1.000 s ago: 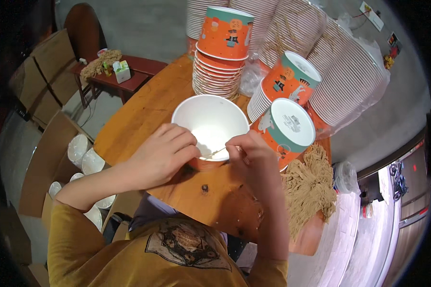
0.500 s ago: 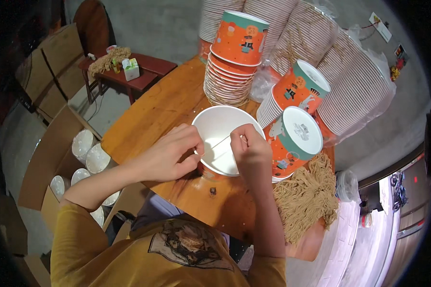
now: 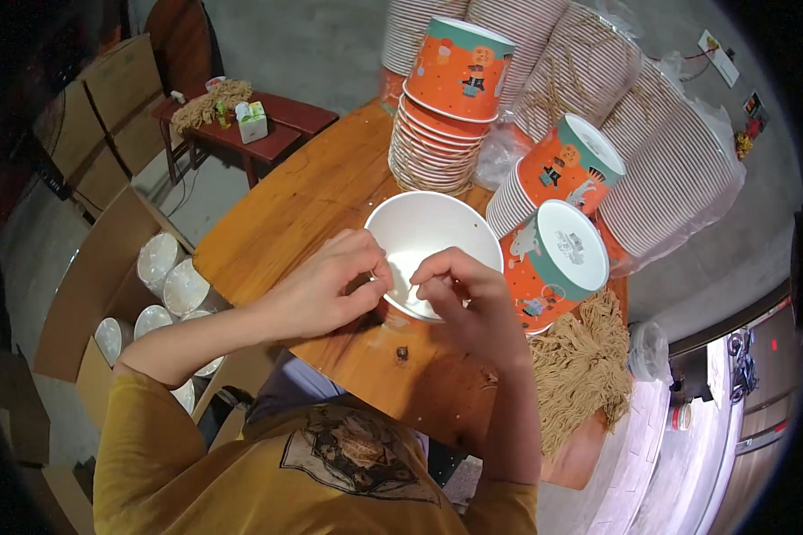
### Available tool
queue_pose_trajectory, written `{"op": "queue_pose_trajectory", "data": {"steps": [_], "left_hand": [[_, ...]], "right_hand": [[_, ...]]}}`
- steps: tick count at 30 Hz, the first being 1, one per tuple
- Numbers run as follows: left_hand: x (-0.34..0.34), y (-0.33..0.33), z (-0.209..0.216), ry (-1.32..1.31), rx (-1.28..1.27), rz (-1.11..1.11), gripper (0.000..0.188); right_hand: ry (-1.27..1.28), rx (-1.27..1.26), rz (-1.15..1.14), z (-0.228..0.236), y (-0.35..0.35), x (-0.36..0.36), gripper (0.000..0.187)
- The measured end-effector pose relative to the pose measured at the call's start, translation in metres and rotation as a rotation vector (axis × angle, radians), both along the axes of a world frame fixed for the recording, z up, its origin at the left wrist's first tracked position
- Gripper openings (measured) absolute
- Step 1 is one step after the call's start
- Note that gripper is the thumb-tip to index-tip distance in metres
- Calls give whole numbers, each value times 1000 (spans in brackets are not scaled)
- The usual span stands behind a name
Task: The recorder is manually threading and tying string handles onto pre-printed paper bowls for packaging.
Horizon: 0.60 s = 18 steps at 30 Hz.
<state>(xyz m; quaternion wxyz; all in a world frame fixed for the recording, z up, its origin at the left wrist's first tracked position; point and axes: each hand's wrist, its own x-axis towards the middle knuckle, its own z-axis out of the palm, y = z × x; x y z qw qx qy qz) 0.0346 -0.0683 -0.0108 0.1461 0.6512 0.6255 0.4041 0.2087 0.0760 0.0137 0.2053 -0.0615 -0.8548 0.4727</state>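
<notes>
A round white-lined paper tub [image 3: 468, 223] stands mouth up on the wooden table [image 3: 277, 236], its orange outside just showing below the near rim. At its left near rim, my left hand [image 3: 339, 281] is closed in a pinch on a thin string, which barely shows now. Over the right part of the opening is my right hand [image 3: 473, 299], thumb and forefinger curled to a pinch; anything between those fingertips is too small to make out. A bundle of tan strings [image 3: 584, 366] lies beside my right forearm.
Upside-down orange and green tubs [image 3: 531, 259] stand stacked at the right, another tall stack [image 3: 442, 134] behind. Bagged tub stacks [image 3: 669, 169] fill the far right. On the left, a cardboard box [image 3: 98, 276] holds several wrapped stacks. A dark red bench [image 3: 285, 120] stands farther back.
The string stretched between my hands across the tub no longer shows clearly. My right hand has turned and loosened from a fist-like grip. The view has shifted slightly.
</notes>
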Motion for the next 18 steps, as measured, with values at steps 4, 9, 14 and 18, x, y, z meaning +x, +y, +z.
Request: {"op": "queue_pose_trajectory", "data": {"steps": [4,9,14,18], "left_hand": [[-2,2,-1,52,82,-45,11],[-4,-2,5,31,-1,-75,10],[-5,-3,4,7,-26,-73,8],[-5,-2,1,-66,-29,-70,6]], "right_hand": [[73,-256,35,3,-3,-3,9],[75,-316,178,9,-17,6,11],[-137,6,118,-1,-46,18,23],[-163,305,-197,-14,-48,22,16]]}}
